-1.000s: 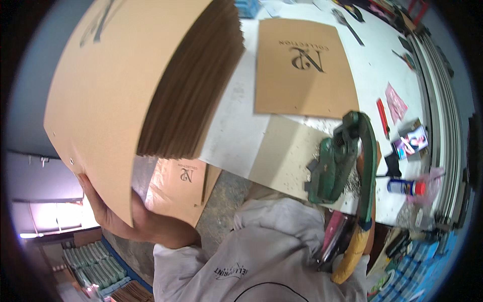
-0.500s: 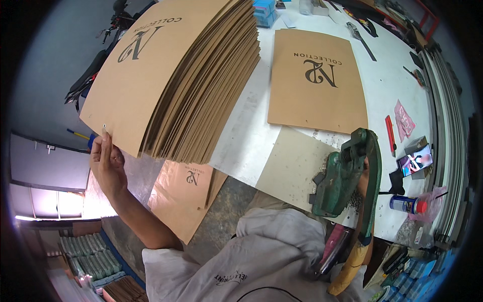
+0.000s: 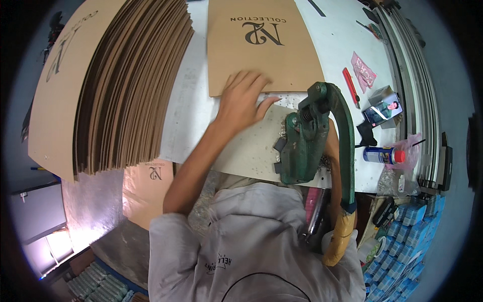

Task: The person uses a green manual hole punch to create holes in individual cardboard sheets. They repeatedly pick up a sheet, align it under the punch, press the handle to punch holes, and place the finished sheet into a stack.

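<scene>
My left hand [image 3: 241, 98] is at the near edge of a flat brown paper bag [image 3: 261, 60] with a dark printed logo. Its fingers are stretched out over the edge, slightly blurred, and the thumb points right; nothing shows in its grasp. To the right stands a green lever press [image 3: 304, 146], its long handle curving down to a yellow-wrapped grip [image 3: 339, 239]. Behind the press my right forearm [image 3: 333, 151] reaches up, and the hand itself is hidden. A thick stack of brown paper bags [image 3: 131, 85] stands left of my left arm.
Small metal eyelets [image 3: 324, 163] lie scattered around the press on a beige board [image 3: 246, 146]. Along the right are a red cutter knife [image 3: 350, 85], pink plastic [image 3: 363, 71], a propped phone [image 3: 385, 111] and a spray can [image 3: 382, 155]. More brown bags [image 3: 146, 191] lie low at left.
My left hand has left the stack's front corner and moved right to the loose bag. The whole view has shifted, so the table things sit further left and higher.
</scene>
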Available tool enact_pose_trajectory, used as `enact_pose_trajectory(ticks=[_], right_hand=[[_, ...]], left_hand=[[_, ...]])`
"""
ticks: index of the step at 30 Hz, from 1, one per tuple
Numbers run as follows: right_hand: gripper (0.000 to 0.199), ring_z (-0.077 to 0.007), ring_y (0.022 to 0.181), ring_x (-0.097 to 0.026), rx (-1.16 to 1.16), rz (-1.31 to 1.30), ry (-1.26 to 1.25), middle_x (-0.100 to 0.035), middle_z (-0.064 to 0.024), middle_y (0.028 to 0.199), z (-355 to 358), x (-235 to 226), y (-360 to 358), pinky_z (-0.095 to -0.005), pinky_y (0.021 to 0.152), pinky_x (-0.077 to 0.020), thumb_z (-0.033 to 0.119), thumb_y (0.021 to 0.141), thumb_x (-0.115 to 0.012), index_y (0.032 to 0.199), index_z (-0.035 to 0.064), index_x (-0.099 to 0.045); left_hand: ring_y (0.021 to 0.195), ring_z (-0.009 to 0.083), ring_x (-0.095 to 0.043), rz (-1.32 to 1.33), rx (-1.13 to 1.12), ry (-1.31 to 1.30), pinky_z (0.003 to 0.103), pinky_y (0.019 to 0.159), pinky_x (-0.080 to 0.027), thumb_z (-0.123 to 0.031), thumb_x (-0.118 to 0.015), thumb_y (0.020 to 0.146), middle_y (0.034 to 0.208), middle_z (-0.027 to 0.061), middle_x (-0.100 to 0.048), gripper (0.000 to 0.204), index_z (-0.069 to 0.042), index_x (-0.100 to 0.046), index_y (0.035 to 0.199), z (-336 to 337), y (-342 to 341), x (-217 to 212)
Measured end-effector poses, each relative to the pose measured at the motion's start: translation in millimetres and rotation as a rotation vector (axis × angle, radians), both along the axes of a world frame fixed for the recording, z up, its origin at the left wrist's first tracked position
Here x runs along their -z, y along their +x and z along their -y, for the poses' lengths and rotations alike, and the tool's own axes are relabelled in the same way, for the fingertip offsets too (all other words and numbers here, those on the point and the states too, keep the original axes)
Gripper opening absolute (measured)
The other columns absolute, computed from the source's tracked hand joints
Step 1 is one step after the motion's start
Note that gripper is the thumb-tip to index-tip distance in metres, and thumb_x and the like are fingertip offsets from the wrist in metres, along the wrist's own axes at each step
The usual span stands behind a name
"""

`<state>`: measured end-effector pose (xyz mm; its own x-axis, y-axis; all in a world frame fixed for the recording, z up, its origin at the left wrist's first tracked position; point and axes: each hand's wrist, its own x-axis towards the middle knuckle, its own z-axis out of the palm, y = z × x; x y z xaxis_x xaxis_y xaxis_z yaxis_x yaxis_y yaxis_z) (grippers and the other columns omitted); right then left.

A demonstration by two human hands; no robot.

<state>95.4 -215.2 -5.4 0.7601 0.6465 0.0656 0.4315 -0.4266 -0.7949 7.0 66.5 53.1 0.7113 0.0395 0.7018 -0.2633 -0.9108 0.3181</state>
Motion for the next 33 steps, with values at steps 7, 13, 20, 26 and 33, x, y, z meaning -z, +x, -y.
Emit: enact_pose_trajectory(ticks=[7,13,20,26,33], right_hand=[[0.015,-0.0138,0.082,-0.066,0.300,-0.314,0.249,-0.074,-0.0042,0.096,14.1,-0.6,-2.9,-0.0333,0.076,-0.0545,0.008,0.092,-0.075,0.105,0.0012,-0.073],[0.010,-0.0126,0.075,-0.065,0.409,-0.650,0.545,-0.070,-0.0026,0.089,-12.6,-6.2,-1.5,-0.0307,0.068,-0.0531,0.009,0.094,-0.071,0.100,0.0015,-0.072],[0.010,-0.0112,0.068,-0.064,0.459,-0.730,0.527,-0.066,-0.0008,0.082,-30.6,-39.7,-28.2,-0.0276,0.058,-0.0514,0.011,0.098,-0.067,0.095,0.0018,-0.072],[0.013,-0.0122,0.068,-0.065,0.500,-0.699,0.392,-0.066,-0.0014,0.080,-26.8,-47.2,-31.2,-0.0282,0.058,-0.0525,0.011,0.097,-0.067,0.095,0.0002,-0.073],[0.040,-0.0239,0.113,-0.069,0.342,0.194,0.056,-0.070,-0.0188,0.128,24.1,-165.1,-60.0,-0.0405,0.099,-0.0561,0.010,0.100,-0.057,0.138,-0.0001,-0.063]], left_hand=[[0.114,0.0392,-0.069,-0.651,0.251,-0.110,0.047,0.092,-0.057,-0.021,-0.075,0.094,0.120,0.0145,-0.073,0.035,-0.005,-0.062,0.123,-22.8,71.8,35.3],[0.111,0.0373,-0.069,-0.558,0.299,-0.033,0.048,0.092,-0.056,0.000,-0.061,0.091,0.118,0.0130,-0.073,0.032,-0.008,-0.068,0.121,3.5,37.6,20.9],[0.111,0.0306,-0.063,-0.533,0.183,-0.039,0.044,0.095,-0.051,-0.013,-0.074,0.083,0.116,0.0080,-0.068,0.027,-0.013,-0.078,0.110,44.6,2.5,30.0],[0.107,0.0282,-0.061,-0.483,0.148,-0.082,0.042,0.090,-0.050,-0.024,-0.083,0.079,0.105,0.0064,-0.065,0.025,-0.013,-0.082,0.102,59.2,0.6,40.3],[0.105,0.0266,-0.061,-0.510,0.160,-0.083,0.041,0.091,-0.050,-0.022,-0.085,0.078,0.103,0.0055,-0.064,0.029,-0.013,-0.082,0.105,56.8,-2.4,42.2]])
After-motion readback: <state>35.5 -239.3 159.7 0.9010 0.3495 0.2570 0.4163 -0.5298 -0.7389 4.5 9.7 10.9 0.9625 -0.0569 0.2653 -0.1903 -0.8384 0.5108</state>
